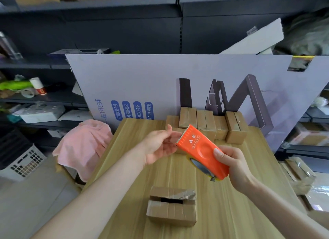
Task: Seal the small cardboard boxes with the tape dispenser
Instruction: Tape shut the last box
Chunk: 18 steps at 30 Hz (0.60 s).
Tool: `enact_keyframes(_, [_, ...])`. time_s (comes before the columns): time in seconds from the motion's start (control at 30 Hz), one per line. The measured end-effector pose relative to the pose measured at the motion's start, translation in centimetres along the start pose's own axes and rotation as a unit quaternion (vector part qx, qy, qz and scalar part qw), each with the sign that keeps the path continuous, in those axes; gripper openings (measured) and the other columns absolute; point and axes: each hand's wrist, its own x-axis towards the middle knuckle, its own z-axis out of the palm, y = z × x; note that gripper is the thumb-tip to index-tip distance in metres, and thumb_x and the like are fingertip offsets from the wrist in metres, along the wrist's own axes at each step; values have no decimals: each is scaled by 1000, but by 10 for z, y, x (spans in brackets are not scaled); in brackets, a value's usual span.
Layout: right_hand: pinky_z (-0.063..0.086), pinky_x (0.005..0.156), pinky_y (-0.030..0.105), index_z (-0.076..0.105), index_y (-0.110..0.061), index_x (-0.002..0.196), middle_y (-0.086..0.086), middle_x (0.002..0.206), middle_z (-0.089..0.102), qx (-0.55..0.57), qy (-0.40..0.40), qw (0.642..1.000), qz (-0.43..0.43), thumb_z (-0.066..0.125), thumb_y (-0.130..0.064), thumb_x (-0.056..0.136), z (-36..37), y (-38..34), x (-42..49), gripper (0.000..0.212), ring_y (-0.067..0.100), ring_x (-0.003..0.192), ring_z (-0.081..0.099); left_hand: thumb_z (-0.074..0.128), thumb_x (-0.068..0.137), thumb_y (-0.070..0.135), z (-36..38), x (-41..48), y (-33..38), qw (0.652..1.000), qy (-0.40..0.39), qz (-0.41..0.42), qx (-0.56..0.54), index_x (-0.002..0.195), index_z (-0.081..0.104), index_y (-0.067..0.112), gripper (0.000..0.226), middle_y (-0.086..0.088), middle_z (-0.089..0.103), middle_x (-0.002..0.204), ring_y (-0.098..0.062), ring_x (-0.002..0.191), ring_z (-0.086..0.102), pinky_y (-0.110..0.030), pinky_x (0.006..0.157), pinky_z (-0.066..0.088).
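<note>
Head cam, looking down at a wooden table [222, 212]. Gripping an orange dispenser [199, 148] with the right hand [235, 165]: thumb pressed flat on the top face, other fingers curled round underneath. Held up in the air over the middle of the table, toothed end tilted up and away toward the left, tape roll [199, 165] just peeking out below.

Left hand [158, 144] raised right beside that toothed end, palm turned to the dispenser, thumb sticking up, fingers loosely curved with tips tucked behind the orange body. Can't tell about a pinch on anything there, too hidden.

Closer in, near the front edge: one small box [170, 208] sitting flat on the table, top flaps folded down but not meeting, dark gap showing between them, one flap torn with corrugation exposed. Well apart from both hands, untouched.

At the far end of the table: a bunch of boxes [213, 125] packed tight, several standing on end, up against a big lilac printed carton [160, 78] propped behind. Pink cloth [85, 146] draped off to the left of the table, white crate [25, 160] further left, dark shelves [124, 7] with clutter all around.
</note>
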Motion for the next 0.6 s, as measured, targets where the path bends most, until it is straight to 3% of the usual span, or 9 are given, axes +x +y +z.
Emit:
enact_keyframes(0.1, [52, 41, 37, 77, -13, 86, 21, 69, 69, -6, -5, 1000, 1, 64, -36, 78, 2, 1, 0, 27, 34, 53, 64, 62, 78, 47, -4, 1, 2, 1000, 11, -8, 25, 87, 70, 11, 38, -1, 70, 72, -10, 62, 64, -22, 54, 54])
enact_keyframes(0.23, [51, 40, 36, 76, -9, 86, 20, 65, 64, -33, 13, 999, 2, 68, -37, 74, 6, 2, 3, 31, 33, 51, 60, 77, 75, 17, -5, 8, -2, 990, 93, 29, 105, 81, 70, 10, 11, 2, 70, 65, -6, 58, 64, -18, 50, 50])
enact_keyframes(0.3, [51, 39, 36, 75, -8, 87, 22, 66, 64, -55, 13, 998, 3, 70, -38, 73, 9, 2, 3, 33, 33, 50, 61, 77, 77, 9, -5, 12, -3, 980, 144, 47, 132, 74, 71, 11, 7, 3, 70, 61, -6, 56, 63, -19, 49, 49])
enact_keyframes(0.47, [50, 38, 35, 74, -10, 75, 21, 62, 61, -101, 0, 995, 9, 71, -38, 73, 10, -1, 4, 27, 32, 47, 60, 70, 79, -5, -12, 21, -12, 969, 189, 52, 148, 57, 71, 13, 29, -1, 70, 60, -6, 50, 65, -16, 44, 47])
enact_keyframes(0.6, [47, 36, 33, 73, -10, 74, 19, 57, 61, -135, 16, 990, 30, 71, -36, 70, -10, 5, -3, 27, 31, 43, 58, 65, 78, -11, -43, 22, -17, 959, 234, 56, 149, 68, 70, 4, 19, -5, 69, 59, -9, 45, 62, -16, 43, 47])
